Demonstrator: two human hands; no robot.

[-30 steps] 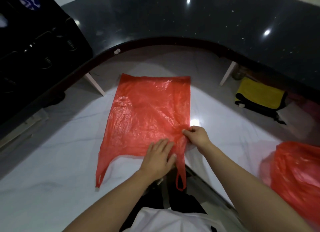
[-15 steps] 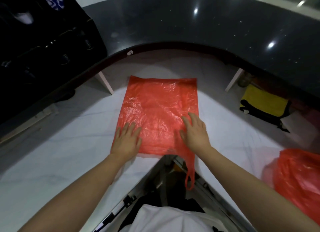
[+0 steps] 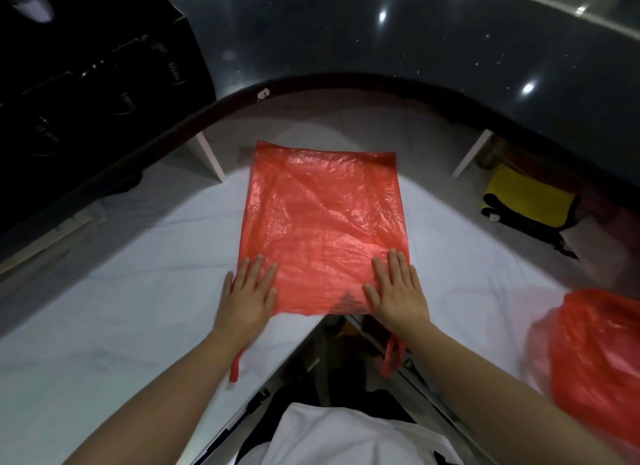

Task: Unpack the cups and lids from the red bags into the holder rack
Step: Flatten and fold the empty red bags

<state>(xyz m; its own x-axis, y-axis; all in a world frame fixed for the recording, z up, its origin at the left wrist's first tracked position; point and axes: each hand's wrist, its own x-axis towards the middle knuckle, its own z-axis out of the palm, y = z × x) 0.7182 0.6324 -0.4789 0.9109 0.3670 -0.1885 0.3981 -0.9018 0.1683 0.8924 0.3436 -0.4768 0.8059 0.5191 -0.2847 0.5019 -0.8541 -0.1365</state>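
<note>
An empty red plastic bag (image 3: 325,218) lies flat on the white counter (image 3: 131,291). My left hand (image 3: 247,296) presses flat on its near left corner with straight fingers. My right hand (image 3: 396,291) presses flat on its near right corner. The bag's two handles hang over the counter's near edge below my wrists. A second red bag (image 3: 595,367), bulging, sits at the right edge of the counter. The black holder rack (image 3: 86,69) stands at the far left on the dark upper counter. No cups or lids are visible.
A curved dark counter ledge (image 3: 381,86) arcs above the white surface. A yellow and black cloth (image 3: 526,201) lies at the right under the ledge. White supports (image 3: 207,156) hold up the ledge. The counter's near edge forms a notch in front of me.
Both hands moved from the bag's middle toward its near corners and flattened. The bag now lies smoother and squarer; the left handle has come out from under the bag.
</note>
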